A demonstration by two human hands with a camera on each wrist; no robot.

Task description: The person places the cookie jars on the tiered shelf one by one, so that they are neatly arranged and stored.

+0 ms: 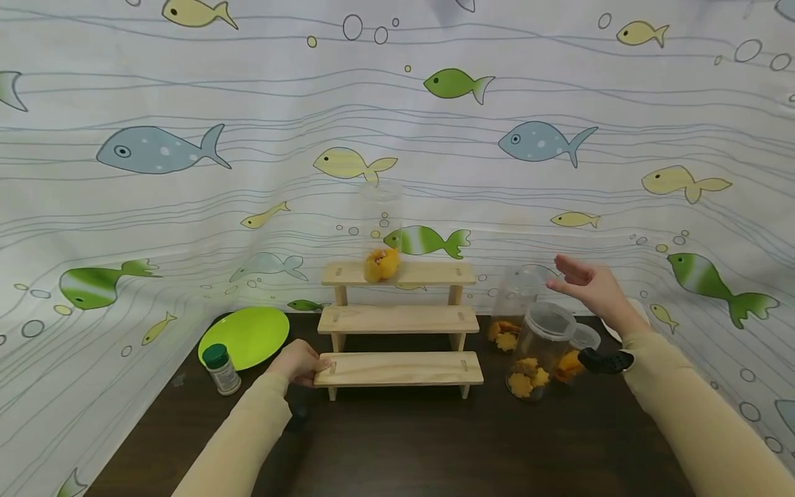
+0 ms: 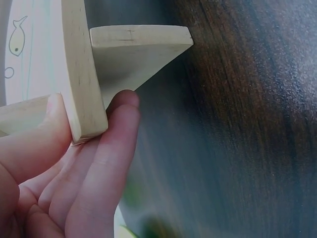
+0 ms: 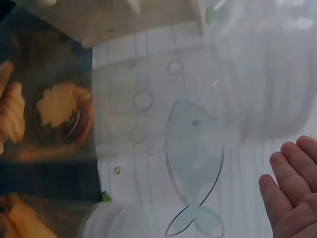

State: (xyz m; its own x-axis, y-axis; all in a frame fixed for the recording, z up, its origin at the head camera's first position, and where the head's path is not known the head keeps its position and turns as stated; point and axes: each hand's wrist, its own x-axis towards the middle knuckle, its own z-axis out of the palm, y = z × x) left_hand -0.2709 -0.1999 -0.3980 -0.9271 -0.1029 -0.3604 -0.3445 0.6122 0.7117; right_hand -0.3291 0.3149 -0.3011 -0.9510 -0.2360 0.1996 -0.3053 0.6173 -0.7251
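A three-step wooden stand [image 1: 397, 319] is in the middle of the head view. My left hand [image 1: 298, 360] pinches the left end of its lowest board, thumb on top and fingers [image 2: 106, 168] underneath in the left wrist view. A tall clear jar [image 1: 381, 265] with yellow-orange pieces at its bottom stands on the top board. To the right, a clear front jar [image 1: 528, 376] and a back jar [image 1: 506, 331] hold orange flower-shaped pieces; a smaller container [image 1: 571, 362] is beside them. My right hand [image 1: 593, 286], fingers extended, holds nothing beside the jars' tops.
At the left lie a lime-green plate [image 1: 248, 331] and a small green-capped bottle [image 1: 221, 371] at its front edge. A white object [image 1: 640, 310] is partly hidden behind my right wrist. Fish-patterned cloth [image 1: 397, 117] hangs around the dark table [image 1: 397, 442].
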